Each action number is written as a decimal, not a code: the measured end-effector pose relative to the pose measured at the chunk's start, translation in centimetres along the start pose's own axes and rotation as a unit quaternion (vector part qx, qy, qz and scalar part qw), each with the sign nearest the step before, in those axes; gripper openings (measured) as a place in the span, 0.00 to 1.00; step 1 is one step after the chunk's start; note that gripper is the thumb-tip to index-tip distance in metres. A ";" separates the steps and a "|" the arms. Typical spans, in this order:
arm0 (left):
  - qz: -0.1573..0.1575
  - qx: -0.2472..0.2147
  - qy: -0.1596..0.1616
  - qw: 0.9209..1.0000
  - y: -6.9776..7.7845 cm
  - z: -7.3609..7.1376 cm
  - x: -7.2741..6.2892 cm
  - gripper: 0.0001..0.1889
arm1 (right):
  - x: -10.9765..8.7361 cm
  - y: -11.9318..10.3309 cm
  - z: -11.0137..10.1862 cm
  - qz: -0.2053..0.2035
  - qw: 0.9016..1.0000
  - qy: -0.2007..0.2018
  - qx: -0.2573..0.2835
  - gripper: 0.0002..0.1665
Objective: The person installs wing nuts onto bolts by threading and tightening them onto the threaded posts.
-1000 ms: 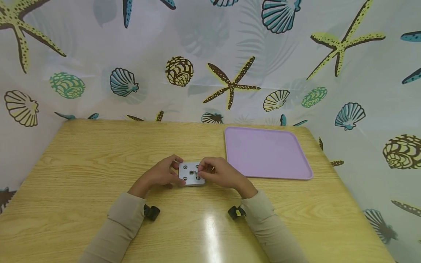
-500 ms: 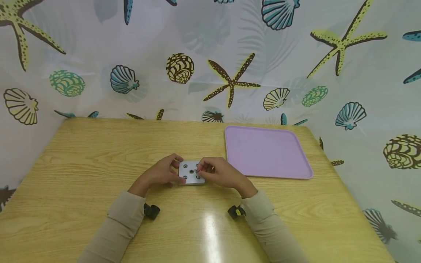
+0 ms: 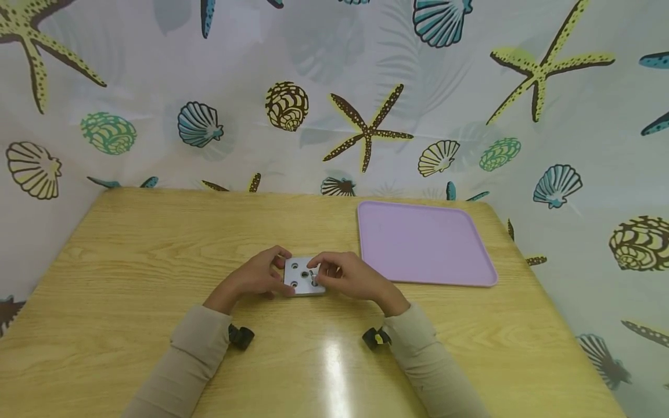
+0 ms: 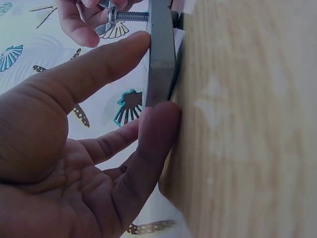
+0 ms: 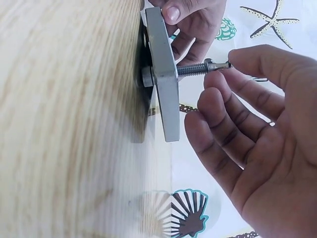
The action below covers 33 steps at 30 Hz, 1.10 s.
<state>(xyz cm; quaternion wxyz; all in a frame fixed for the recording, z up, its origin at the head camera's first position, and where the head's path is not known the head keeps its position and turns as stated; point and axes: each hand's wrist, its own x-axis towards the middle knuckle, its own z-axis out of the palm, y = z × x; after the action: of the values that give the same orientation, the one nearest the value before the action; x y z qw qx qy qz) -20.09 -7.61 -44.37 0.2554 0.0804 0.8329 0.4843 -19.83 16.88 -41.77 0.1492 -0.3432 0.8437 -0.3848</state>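
A flat grey metal plate (image 3: 299,284) with several holes lies low over the table. My left hand (image 3: 258,274) grips its left side, thumb (image 4: 111,57) at the near edge and fingers along the far side. A wing screw (image 5: 192,69) stands upright in the plate's near right hole, much of its thread showing above the surface. My right hand (image 3: 351,277) has its thumb (image 5: 252,59) and curled index finger around the screw's wings, slightly spread. Beneath the plate, a short round metal end (image 5: 147,77) shows in the right wrist view.
A lilac tray (image 3: 428,244) lies at the back right of the wooden table (image 3: 157,244). A white cloth (image 3: 235,58) printed with shells and starfish hangs behind and beside the table.
My right index finger has lifted away from the thumb, leaving more of the wing screw visible. My left hand and the plate stay in place.
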 end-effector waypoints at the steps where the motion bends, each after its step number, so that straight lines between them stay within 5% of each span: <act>1: 0.002 0.000 -0.001 1.000 0.0 0.0 0.0 0.42 | 0.0 0.0 0.0 -0.001 1.000 -0.002 -0.001 0.15; 33: 0.004 -0.004 -0.022 1.000 0.5 -1.4 0.3 0.45 | 1.0 -0.7 -0.5 0.026 1.000 0.001 0.011 0.12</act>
<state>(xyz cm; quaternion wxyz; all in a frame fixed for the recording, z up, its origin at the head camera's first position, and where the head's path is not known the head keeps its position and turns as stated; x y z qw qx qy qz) -21.13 -8.28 -43.55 0.2720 0.0930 0.8249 0.4868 -20.47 16.14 -40.95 0.1618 -0.3191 0.8482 -0.3905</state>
